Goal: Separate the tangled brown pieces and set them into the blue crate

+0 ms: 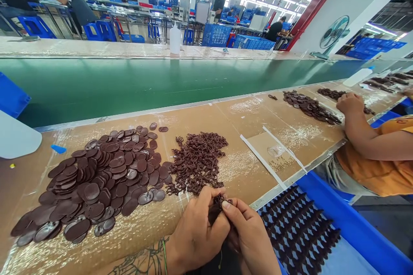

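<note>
My left hand [196, 227] and my right hand [250, 236] meet at the near edge of the bench, fingers pinched together on a small dark brown plastic part [219, 204]. Just beyond them lies a heap of small dark brown clip pieces [198, 161]. To the left spreads a wide pile of dark brown oval discs [100, 180]. Both piles rest on the bubble-wrap-covered bench [245, 159].
A blue tray [355, 227] at lower right holds rows of assembled brown parts [297, 227]. A green conveyor belt [161, 81] runs behind the bench. A co-worker's arm [361, 129] in an orange shirt works at similar piles [309, 106] to the right. A white bottle [175, 39] stands beyond the belt.
</note>
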The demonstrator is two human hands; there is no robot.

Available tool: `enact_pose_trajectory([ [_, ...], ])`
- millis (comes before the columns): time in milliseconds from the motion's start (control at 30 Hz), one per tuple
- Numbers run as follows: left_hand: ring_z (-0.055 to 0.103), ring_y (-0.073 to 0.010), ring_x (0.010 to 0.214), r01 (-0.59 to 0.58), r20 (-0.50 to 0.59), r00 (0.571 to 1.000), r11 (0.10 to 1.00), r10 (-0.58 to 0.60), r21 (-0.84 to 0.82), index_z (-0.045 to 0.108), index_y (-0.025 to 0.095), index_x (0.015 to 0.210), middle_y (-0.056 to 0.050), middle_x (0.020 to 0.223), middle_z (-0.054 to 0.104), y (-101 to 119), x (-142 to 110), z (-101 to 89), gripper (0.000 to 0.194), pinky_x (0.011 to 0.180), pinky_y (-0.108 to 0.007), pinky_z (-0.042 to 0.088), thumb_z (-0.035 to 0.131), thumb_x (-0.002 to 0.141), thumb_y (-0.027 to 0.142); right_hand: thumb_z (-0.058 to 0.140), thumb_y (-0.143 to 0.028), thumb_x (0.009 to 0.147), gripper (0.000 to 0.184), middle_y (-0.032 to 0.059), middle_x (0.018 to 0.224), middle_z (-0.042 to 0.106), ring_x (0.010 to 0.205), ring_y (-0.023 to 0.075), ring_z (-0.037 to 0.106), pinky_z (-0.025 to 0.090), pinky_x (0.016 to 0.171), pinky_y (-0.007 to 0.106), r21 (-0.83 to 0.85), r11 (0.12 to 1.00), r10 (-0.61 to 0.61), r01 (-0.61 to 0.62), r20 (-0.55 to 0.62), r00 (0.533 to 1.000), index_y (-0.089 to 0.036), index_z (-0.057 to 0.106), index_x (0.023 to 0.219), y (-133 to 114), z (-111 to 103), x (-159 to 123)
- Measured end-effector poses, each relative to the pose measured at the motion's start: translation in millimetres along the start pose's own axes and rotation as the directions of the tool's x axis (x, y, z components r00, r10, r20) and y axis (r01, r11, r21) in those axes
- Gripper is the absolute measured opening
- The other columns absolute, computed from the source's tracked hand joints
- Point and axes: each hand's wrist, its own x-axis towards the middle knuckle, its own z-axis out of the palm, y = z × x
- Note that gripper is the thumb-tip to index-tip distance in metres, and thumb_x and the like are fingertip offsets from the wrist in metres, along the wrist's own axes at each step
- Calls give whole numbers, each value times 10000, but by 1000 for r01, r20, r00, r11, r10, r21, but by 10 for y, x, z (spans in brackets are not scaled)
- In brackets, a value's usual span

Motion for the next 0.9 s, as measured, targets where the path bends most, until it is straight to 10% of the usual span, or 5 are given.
enact_pose_trajectory([
  [900,669,-264,1118,50,-4,999,994,-51,-99,580,248,1232,-89,1231,711,-38,5,7,322,1012,-445,508,555,911,242,842,-577,699,473,-123,441,346,386,18,202,220,343,116,16,1000,-7,7,40,999,-163,642,806,43,-40,13],
])
